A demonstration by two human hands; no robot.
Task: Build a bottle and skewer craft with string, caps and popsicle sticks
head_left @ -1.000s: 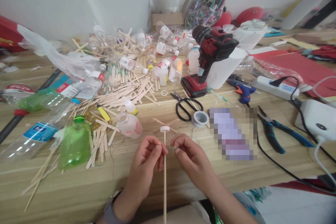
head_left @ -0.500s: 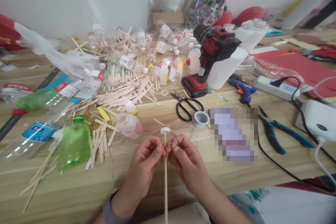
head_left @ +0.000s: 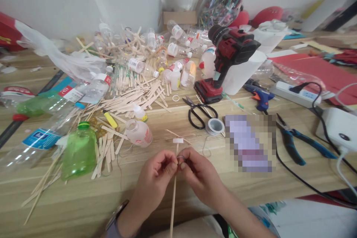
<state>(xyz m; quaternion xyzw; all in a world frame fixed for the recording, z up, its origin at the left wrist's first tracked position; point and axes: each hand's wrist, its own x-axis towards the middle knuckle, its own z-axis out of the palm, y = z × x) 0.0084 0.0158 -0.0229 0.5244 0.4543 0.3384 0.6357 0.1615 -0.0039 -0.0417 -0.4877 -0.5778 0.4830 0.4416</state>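
Observation:
A slim wooden stick (head_left: 173,200) runs up from the bottom edge between my hands. At its far end sits a white cap (head_left: 177,140) with thin wooden pieces (head_left: 172,133) sticking out. My left hand (head_left: 158,173) is closed in a pinch beside the stick, just below the cap; its fingertips hide what they grip. My right hand (head_left: 199,173) pinches a thin wire (head_left: 181,157) that curves close to the stick. The fingertips of both hands almost meet there. Beyond my right hand lie a spool of wire (head_left: 215,126) and black-handled scissors (head_left: 196,115).
A red cordless drill (head_left: 232,50) stands upright behind the scissors. Pliers (head_left: 295,137), a blue glue gun (head_left: 262,96) and a power strip (head_left: 295,95) lie to the right. Craft sticks (head_left: 136,96), a green bottle (head_left: 79,152) and a clear bottle (head_left: 139,134) occupy the left.
My hands have drawn closer together at the stick, and the wire now curves upward. The stick leans a little, its lower end further left, and the cap has turned slightly.

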